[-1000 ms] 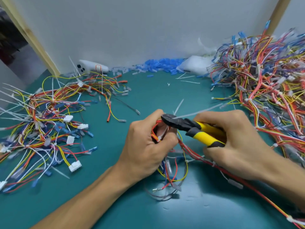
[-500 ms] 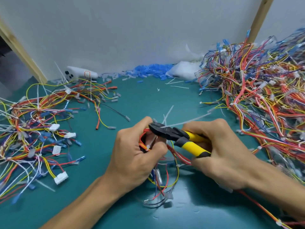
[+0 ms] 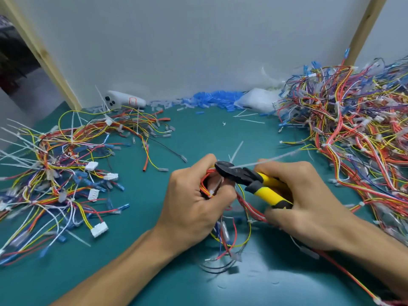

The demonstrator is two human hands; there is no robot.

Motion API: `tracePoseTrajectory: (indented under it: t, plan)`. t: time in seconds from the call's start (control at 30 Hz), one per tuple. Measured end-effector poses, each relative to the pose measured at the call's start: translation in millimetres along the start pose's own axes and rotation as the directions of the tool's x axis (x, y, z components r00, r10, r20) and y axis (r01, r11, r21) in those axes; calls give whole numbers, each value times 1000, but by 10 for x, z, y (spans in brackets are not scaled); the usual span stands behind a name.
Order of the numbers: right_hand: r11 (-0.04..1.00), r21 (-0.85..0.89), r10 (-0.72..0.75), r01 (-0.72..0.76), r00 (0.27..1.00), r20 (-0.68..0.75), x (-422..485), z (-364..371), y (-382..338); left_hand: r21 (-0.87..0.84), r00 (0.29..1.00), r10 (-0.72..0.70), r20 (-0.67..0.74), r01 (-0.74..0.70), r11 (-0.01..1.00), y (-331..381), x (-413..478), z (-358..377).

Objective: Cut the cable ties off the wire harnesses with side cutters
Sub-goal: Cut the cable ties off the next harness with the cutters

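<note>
The left hand point(image 3: 192, 206) grips a harness point(image 3: 203, 186) just above the counter point(image 3: 194, 138). The right hand point(image 3: 309, 208) wraps the cutters point(image 3: 249, 180), nose at a tie point(image 3: 282, 154). Cutting appears under way. Next: snip the tie only, sparing the wires.

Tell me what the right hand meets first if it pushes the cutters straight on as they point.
Most likely the wire harness gripped in the left hand: the side cutters in the right hand point leftward at it, though depth is unclear.

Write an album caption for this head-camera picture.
Left hand grips a wire harness; right hand holds yellow-handled side cutters against its cable tie.
</note>
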State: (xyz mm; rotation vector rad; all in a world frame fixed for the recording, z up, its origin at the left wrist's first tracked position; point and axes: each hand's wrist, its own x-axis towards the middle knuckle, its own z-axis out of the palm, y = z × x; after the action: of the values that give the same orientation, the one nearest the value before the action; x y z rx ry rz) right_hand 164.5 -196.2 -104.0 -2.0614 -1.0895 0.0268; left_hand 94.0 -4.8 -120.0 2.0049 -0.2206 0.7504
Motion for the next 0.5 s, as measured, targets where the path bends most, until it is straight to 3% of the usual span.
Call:
tracePoseTrajectory:
  t: [0.13,0.5]
  plan:
    - [997,-70,-43,43,999,-1,26,-30,11,45,1000,13,-17,-12,999,-3,8,-11]
    - [998,-55,-14,18,997,73,38,-163,20,10,999,-4,-42,4,1000,-67,-8,1]
